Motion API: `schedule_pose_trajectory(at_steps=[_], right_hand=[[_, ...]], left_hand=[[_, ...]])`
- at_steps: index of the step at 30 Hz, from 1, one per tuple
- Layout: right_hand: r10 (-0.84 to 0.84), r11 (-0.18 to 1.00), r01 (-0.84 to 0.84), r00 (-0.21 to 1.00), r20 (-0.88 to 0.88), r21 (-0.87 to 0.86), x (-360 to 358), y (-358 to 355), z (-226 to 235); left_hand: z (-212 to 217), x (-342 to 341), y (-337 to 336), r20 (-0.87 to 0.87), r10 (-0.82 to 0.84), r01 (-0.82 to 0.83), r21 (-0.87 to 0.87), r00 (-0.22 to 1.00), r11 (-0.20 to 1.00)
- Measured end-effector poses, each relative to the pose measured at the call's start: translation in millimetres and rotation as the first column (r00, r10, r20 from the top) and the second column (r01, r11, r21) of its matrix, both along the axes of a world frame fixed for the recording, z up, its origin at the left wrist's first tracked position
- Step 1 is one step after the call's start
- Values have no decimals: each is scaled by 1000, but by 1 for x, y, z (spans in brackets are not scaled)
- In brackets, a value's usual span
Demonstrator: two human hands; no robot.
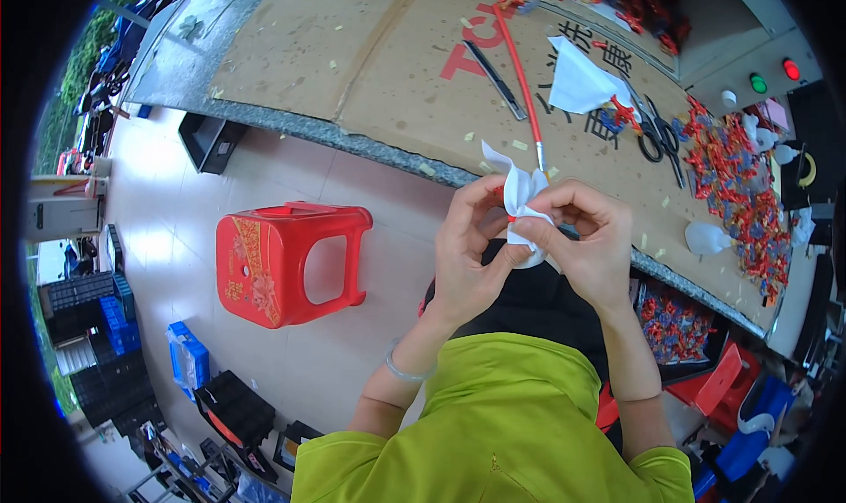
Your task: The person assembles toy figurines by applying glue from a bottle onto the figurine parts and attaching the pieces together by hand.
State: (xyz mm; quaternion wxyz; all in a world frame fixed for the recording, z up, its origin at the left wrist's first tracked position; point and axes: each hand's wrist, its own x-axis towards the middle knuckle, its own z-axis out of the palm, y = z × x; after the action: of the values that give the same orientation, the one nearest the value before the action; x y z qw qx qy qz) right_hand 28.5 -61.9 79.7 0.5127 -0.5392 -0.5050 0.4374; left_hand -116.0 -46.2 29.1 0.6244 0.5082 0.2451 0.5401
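Close to the table's front edge, both hands work on a folded white wipe point(520, 190), cloth or paper. My left hand point(470, 247) pinches its left side, and my right hand point(589, 238) grips it from the right with thumb and fingers. A bit of red shows among the folds, mostly covered by the wipe and fingers. Just beyond, a thin red-handled brush point(522, 75) lies with its tip toward my hands. A black utility knife point(495, 81) is beside it. Another white wipe point(577, 78) lies farther right with a small red part point(623, 112) at its corner.
Cardboard point(308, 53) covers the stone-edged table. Black scissors point(659, 137), a white squeeze bottle point(708, 238) and a heap of red and bluish parts point(736, 181) lie right. A crate of similar parts point(674, 322) sits below the edge. A red stool point(264, 265) stands left.
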Motion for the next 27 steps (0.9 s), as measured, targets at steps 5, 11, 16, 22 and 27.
schedule_pose_trajectory(at_steps=[5,11,16,22,27], right_hand=[[37,999,-37,999,-12,-23,4,2,2],[-88,984,100,992,-86,150,2,52,29],[-338,910,240,901,272,338,-4,51,12],[-143,980,131,987,73,151,-14,-37,-14],[-219,975,221,959,-178,-8,-8,-49,-21]], left_hand=[[4,-2,-6,-20,34,-34,-9,999,999],[5,-16,-11,83,32,-29,-39,996,999],[3,-17,-15,40,149,-149,-15,988,989],[-3,10,-23,-69,336,-332,63,939,941],[-6,36,-34,-133,373,-358,127,918,925]])
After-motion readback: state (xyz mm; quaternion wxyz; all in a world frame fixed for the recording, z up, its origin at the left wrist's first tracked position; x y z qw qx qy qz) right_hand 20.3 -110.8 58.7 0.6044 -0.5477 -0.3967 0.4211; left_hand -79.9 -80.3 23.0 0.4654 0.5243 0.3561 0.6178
